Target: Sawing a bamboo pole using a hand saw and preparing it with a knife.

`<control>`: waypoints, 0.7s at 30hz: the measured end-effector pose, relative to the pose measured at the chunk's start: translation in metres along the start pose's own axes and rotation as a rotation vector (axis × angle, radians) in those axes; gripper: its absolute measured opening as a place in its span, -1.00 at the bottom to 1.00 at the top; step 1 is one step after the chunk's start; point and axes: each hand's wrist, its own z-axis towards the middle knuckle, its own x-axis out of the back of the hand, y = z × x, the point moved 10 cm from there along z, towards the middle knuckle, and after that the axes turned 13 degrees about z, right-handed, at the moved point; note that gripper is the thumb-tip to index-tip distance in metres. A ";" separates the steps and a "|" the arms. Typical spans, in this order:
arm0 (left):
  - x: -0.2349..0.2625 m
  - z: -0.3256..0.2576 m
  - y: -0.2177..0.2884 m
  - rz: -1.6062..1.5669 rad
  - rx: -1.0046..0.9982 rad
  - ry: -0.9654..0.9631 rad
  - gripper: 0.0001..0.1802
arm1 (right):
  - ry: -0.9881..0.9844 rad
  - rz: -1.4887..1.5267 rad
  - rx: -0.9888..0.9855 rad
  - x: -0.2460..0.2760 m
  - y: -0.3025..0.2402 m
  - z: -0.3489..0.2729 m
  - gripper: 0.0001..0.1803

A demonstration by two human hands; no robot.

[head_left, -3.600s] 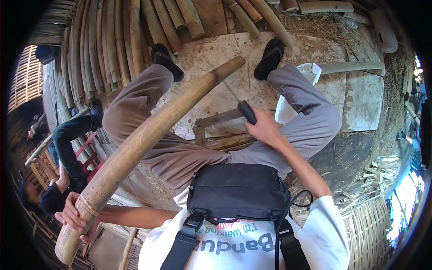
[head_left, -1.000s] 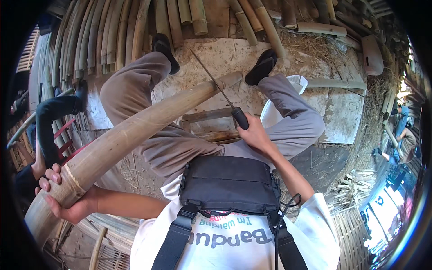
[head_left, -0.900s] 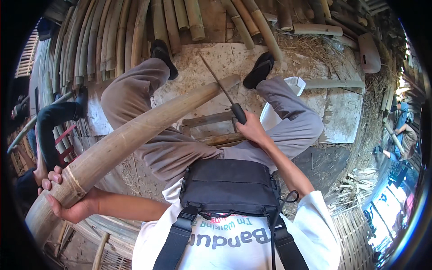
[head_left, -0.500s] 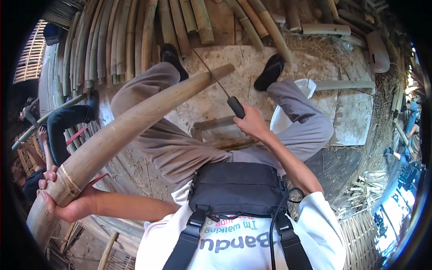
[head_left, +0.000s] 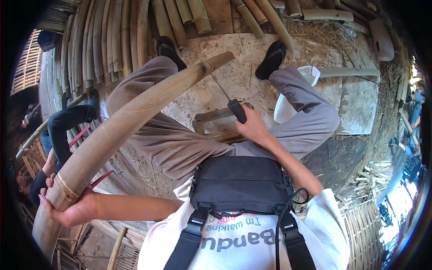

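Observation:
A thick bamboo pole [head_left: 119, 121] slants from the lower left up to the middle, across my left leg. My left hand [head_left: 67, 204] is wrapped round its thick lower end, just by a node ring. In my right hand [head_left: 252, 126] is the black handle of a hand saw [head_left: 236, 110]. Its thin blade, seen nearly edge-on, reaches the underside of the pole close to the narrow end, by a dark mark across the bamboo. The blade's teeth cannot be made out, and its far part is hidden at the pole.
Cut bamboo poles [head_left: 96, 40] lie in rows at the far left and top. A low wooden frame [head_left: 211, 119] sits between my legs. Beside my right leg is a white container [head_left: 283, 108]. Another person's leg [head_left: 67, 123] is at left. Split bamboo pieces [head_left: 369, 180] lie right.
The saw blade lay across the top of the pole; now it shows only from the pole's lower edge to the handle. Both hands keep their grip. The whole view has shifted slightly.

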 end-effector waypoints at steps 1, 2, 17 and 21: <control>0.004 0.000 -0.002 0.103 0.038 0.100 -0.71 | 0.010 0.004 0.000 0.001 0.008 0.003 -0.71; 0.005 0.004 -0.015 0.075 0.122 0.117 -0.72 | 0.031 0.006 -0.013 0.001 0.024 0.010 -0.72; 0.011 0.029 -0.029 0.039 0.106 0.066 -0.70 | -0.011 0.078 -0.091 -0.007 0.010 0.025 -0.73; 0.011 0.030 -0.028 -0.050 0.200 0.016 -0.70 | -0.040 0.042 0.033 -0.010 0.003 0.017 -0.72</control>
